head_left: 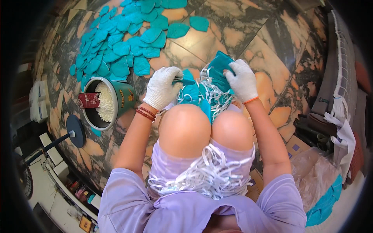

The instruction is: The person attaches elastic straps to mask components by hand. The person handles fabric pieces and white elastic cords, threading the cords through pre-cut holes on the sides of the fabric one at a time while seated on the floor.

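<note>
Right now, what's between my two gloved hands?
In the head view, teal masks with tangled white strips lie between the left hand and right hand.

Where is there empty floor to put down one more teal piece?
Bare marble floor lies beyond the right gloved hand, right of the spread of teal fabric pieces. The far left is crowded with those pieces, and the green metal tin of white strips fills the spot by the left gloved hand.

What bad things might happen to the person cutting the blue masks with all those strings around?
The left hand holds what look like scissors close to the right hand gripping a teal mask, so a glove could get nicked. Loose white strings on the lap might slide onto the floor. The tin beside the knee could get knocked over.
</note>
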Demonstrator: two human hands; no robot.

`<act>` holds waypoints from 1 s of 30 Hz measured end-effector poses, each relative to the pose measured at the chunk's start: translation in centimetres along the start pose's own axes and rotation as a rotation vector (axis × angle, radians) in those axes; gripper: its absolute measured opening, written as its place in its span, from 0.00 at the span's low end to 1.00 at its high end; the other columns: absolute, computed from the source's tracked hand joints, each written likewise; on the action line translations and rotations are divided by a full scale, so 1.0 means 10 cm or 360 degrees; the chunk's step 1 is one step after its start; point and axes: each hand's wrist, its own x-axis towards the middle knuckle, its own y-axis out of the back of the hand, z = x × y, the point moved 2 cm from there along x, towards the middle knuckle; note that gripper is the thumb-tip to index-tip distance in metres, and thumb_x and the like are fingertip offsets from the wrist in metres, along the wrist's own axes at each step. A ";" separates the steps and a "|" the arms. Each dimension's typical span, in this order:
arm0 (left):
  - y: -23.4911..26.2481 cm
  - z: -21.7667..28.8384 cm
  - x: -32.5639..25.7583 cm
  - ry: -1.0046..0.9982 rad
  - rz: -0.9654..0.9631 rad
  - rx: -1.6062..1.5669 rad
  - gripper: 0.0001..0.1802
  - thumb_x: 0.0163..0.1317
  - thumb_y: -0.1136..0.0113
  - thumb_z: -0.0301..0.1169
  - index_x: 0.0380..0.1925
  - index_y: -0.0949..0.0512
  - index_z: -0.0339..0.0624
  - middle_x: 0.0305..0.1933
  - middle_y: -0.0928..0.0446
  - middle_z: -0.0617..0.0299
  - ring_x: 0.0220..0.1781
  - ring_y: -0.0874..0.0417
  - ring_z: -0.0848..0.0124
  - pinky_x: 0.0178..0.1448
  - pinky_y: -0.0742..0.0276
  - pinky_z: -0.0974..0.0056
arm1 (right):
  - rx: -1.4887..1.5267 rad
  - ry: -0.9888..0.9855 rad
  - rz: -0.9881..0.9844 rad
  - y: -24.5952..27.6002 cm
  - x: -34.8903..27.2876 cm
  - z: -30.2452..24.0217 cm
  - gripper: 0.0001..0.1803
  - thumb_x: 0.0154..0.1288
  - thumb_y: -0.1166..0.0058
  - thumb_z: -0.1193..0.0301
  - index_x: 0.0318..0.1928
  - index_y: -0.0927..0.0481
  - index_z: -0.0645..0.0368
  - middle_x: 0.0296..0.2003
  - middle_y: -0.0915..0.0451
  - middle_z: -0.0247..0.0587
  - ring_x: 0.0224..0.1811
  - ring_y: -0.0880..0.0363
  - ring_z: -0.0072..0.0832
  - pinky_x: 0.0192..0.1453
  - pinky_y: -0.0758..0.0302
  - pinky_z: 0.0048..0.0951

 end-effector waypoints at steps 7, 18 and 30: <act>0.94 0.80 0.14 -0.0138 -0.0033 -0.0574 0.14 0.51 0.35 0.22 0.40 0.20 0.39 0.56 0.26 0.54 0.58 0.25 0.63 0.61 0.29 0.62 | -0.0019 0.0139 0.0244 0.82 -0.06 -0.78 0.11 0.52 0.36 0.67 0.33 0.18 0.59 0.34 0.23 0.43 0.40 0.22 0.42 0.44 0.25 0.39; 1.29 1.64 -0.07 -0.0106 -0.0079 -0.1549 0.10 0.60 0.39 0.27 0.42 0.21 0.37 0.48 0.24 0.63 0.46 0.24 0.74 0.51 0.27 0.67 | 0.1096 0.0050 -0.0014 1.72 -0.52 -1.71 0.19 0.69 0.47 0.59 0.46 0.21 0.64 0.39 0.23 0.36 0.41 0.25 0.22 0.43 0.27 0.24; 1.26 2.08 -0.65 -0.0166 0.0702 -0.1449 0.14 0.67 0.44 0.32 0.49 0.28 0.37 0.41 0.23 0.63 0.43 0.26 0.76 0.49 0.27 0.68 | 0.2147 -0.0193 0.0479 1.27 -1.11 -2.45 0.20 0.55 0.38 0.75 0.50 0.22 0.63 0.38 0.20 0.28 0.39 0.22 0.21 0.40 0.25 0.25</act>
